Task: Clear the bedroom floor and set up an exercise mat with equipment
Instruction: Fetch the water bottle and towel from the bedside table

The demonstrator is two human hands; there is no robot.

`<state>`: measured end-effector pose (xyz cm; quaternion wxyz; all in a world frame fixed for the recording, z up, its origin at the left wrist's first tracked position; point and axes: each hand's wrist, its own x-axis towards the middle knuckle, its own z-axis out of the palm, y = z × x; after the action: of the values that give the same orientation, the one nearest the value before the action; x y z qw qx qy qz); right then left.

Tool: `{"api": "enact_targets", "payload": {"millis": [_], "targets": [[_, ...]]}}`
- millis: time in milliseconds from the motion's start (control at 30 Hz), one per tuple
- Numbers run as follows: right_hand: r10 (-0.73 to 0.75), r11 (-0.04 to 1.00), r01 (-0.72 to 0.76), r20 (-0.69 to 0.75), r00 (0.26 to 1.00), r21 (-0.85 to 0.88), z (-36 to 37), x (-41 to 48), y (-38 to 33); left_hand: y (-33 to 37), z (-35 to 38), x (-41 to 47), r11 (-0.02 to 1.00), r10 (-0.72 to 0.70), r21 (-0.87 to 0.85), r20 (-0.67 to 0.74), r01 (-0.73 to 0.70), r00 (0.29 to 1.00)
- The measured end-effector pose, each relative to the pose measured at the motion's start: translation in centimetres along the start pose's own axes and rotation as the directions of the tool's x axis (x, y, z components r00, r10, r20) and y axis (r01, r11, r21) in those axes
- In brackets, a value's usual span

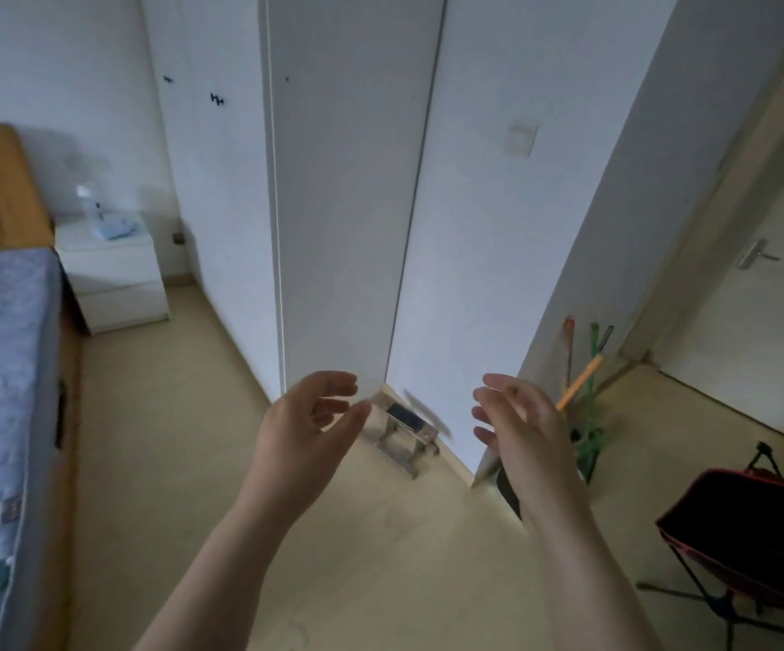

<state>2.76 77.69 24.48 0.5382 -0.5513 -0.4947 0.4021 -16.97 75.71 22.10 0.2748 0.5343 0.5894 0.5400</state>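
Both my hands are raised in front of me with relaxed, slightly bent fingers, holding nothing. My left hand (310,415) and my right hand (517,415) face each other about a shoulder's width apart. Between and beyond them, on the beige floor (183,415), stands a small metallic step-like object (402,432) with a dark top, blurred, against the base of the white wardrobe (352,204). No exercise mat is in view.
A bed with a blue mattress (0,392) fills the left side; a white nightstand (113,274) stands behind it. A broom with an orange handle (580,382) and green items lean in the right corner. A red folding chair (752,528) sits at the right. A door (756,298) stands far right.
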Motion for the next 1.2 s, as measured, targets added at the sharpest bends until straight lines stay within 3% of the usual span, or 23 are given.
{"api": "enact_targets", "payload": {"millis": [333,900,1200], "targets": [[-0.016,1.000,0.020,0.291,0.957,-0.010,11.6,14.1,0.6,-4.3,-2.9,11.6,0.991,-0.044,0.109,-0.249,0.073,0.968],[-0.121,0.992,0.125,0.555,0.823,0.030,49.6,29.3,-4.9,-15.6,-25.2,38.4,0.992,-0.035,0.090,-0.479,0.089,0.877],[-0.183,0.983,0.125,0.617,0.765,0.137,68.8,40.3,-6.6,-20.9,-35.9,54.6,0.964,0.014,0.229,-0.539,0.131,0.842]]}}
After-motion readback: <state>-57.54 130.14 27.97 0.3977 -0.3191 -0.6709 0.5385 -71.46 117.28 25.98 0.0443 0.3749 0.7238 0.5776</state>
